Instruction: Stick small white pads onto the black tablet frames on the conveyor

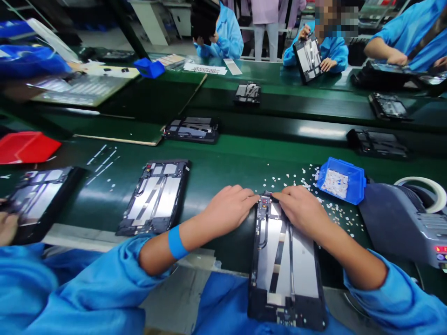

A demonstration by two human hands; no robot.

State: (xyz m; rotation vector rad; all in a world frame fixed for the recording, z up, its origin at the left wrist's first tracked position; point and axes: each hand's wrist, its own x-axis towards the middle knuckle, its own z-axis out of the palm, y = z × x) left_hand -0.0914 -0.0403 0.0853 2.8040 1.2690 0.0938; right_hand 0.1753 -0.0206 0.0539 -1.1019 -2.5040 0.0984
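Note:
An opened tablet (300,260), its back off and silver battery packs bare, lies in front of me with its lower end over the table's front edge above my lap. My left hand (235,204), with a blue band at the wrist, pinches the tablet's upper left corner, fingers pressed together. At the top edge, just right of it, the fingers of my right hand (302,209) are closed on the same end. Any small part between the fingertips is hidden. Small whitish pieces (303,172) lie scattered beyond my right hand.
A blue bin (359,186) of small pieces stands right, by a grey tape dispenser (398,223) with a tape roll (438,186). Another opened tablet (153,195) lies left; a co-worker's hand (7,225) touches one farther left. More tablets sit along the line; co-workers sit opposite.

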